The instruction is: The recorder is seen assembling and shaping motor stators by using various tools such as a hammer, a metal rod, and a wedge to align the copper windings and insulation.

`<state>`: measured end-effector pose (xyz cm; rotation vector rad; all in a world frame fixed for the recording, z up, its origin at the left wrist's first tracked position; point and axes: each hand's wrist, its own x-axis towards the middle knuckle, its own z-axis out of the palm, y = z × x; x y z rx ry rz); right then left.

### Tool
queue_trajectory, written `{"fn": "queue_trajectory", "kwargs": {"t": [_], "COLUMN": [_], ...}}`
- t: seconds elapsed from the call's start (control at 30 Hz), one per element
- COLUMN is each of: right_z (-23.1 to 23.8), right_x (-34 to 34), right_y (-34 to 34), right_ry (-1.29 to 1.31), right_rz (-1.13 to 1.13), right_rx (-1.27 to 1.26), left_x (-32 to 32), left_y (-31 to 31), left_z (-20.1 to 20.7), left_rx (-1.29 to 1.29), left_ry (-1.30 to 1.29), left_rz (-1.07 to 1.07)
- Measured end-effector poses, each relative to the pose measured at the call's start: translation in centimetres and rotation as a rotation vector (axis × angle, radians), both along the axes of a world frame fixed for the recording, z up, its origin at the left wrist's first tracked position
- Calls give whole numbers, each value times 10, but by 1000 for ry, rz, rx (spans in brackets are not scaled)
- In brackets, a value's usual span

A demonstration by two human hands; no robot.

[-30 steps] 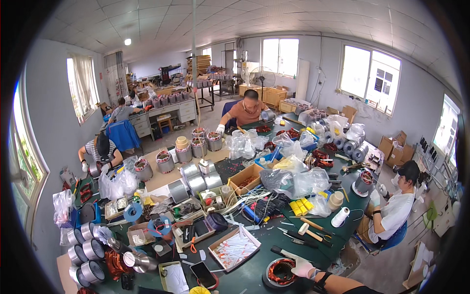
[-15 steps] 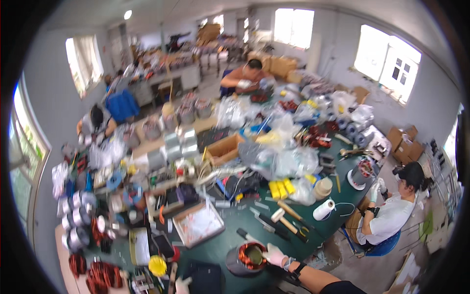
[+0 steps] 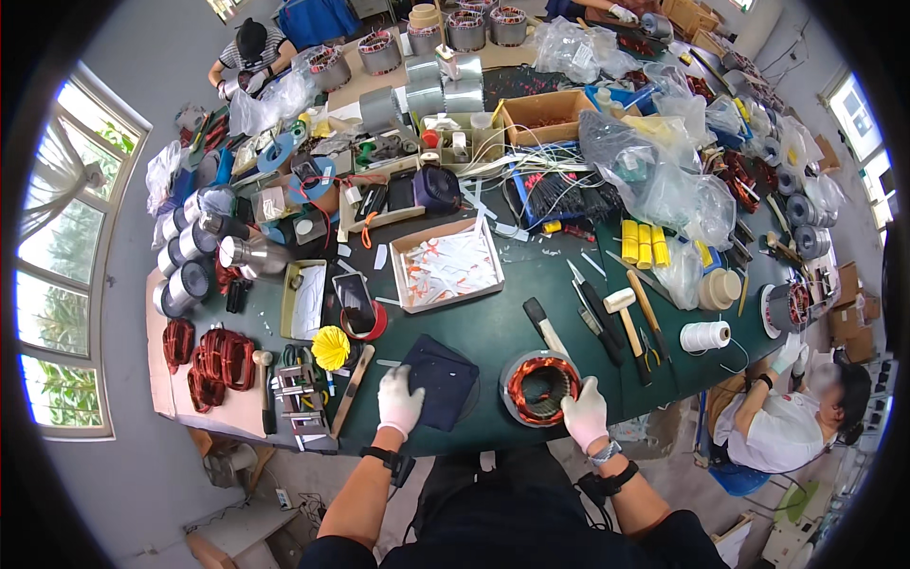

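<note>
With the right hand [image 3: 584,417], in a white glove, touches the right side of a round metal ring [image 3: 518,387] wound with copper-red wire. Has these right fingers bent at the rim, but cannot tell whether closed firmly on it. About the metal ring: on the green surface [image 3: 483,332], directly left of the right fingers, with opening turned upward.

With the left hand [image 3: 400,403], also in a white glove, reaches to the left edge of a dark folded cloth [image 3: 441,381]. Has these left fingers slightly curled and a little apart; cannot tell whether pinching the cloth or only touching. Between both hands, the cloth, flat on the surface.

Beyond the right fingers and a little left, a flat tool [image 3: 544,325] with a black end. Farther beyond and to the right, a mallet [image 3: 623,305] with a pale head, a pair of pliers [image 3: 650,351], three yellow rolls [image 3: 645,245] and a white spool [image 3: 705,336] of thread. Ahead of the left fingers, a shallow box [image 3: 457,296] with thin white strips [image 3: 450,266] inside. Left of the left fingers, a wooden stick [image 3: 353,391]; farther left, a hammer [image 3: 264,389] and red wire coils [image 3: 226,358]. Well to the right of the right fingers, a seated person [image 3: 773,431] in a white shirt.
</note>
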<state>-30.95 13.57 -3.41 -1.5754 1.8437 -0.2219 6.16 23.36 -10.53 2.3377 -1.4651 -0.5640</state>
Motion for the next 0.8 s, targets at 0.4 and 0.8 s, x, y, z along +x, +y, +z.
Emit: {"fn": "queue_trajectory", "kwargs": {"t": [0.4, 0.8], "right_z": [11, 12], "right_x": [-14, -24], "right_y": [-6, 2], "right_ry": [32, 48], "right_rz": [78, 54], "right_rx": [-44, -89], "left_x": [-39, -40], "left_y": [-25, -28], "left_z": [3, -12], "left_rx": [143, 254], "left_ry": [-119, 130], "left_rz": [-300, 187]}}
